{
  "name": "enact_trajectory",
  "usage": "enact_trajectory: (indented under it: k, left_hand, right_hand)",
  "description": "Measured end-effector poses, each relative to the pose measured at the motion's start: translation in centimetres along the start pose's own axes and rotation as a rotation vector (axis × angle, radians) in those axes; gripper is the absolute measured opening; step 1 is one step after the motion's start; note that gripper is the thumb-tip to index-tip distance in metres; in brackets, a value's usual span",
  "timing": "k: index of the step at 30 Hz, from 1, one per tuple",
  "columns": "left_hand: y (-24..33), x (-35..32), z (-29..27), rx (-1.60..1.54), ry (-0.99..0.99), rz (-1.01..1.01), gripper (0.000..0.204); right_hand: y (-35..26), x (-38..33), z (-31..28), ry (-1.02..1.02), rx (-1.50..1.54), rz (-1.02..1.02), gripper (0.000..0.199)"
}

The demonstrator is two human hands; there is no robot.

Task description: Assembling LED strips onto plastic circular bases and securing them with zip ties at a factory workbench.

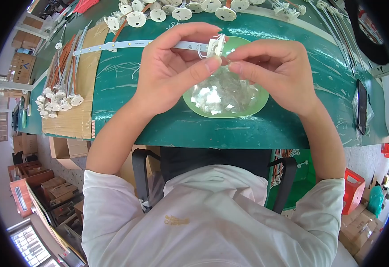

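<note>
My left hand point(161, 73) is closed on a white plastic holder point(215, 46), pinching it between thumb and fingers. A long white LED strip point(122, 45) runs leftward from the holder, passing behind my left hand, and a thin white wire loops beside the joint. At the holder's right side my right hand point(281, 71) pinches thumb against forefinger; what lies between those fingertips is too small to make out. Below both hands stands a light green bowl point(264, 101) with many small clear, shiny pieces point(221, 91) in it.
Finished-looking strips with round white ends point(136, 19) lie along the far side. At left, more strips point(60, 95) rest on a cardboard sheet point(87, 107). Thin strips point(332, 26) lie at far right, near a dark flat device point(361, 107). A chair armrest point(142, 171) stands below the green table point(132, 120).
</note>
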State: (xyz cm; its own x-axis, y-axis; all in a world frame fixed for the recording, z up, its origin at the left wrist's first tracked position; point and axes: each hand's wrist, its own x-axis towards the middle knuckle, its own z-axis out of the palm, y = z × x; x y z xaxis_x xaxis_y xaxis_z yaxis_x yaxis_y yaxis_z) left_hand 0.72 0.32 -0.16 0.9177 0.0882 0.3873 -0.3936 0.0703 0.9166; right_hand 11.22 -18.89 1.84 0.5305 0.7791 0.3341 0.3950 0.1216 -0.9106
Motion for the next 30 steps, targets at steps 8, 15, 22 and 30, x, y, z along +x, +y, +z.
enact_trajectory:
  k: [8,15,22,30]
  left_hand:
    - [0.0,0.0,0.0,-0.009,0.017,-0.021,0.042]
    - [-0.1,0.0,0.1,-0.072,0.013,-0.017,0.042]
    - [0.1,-0.1,-0.3,0.052,-0.038,-0.029,0.046]
    - [-0.1,-0.1,0.4,-0.057,0.04,-0.029,0.04]
  right_hand:
    - [0.5,0.2,0.1,0.016,0.101,-0.057,0.017]
    - [0.1,-0.4,0.5,0.091,0.024,0.013,0.015]
    - [0.8,-0.1,1.6,0.221,-0.415,-0.408,0.013]
    - [1.0,-0.2,1.8,0.324,-0.495,-0.5,0.01]
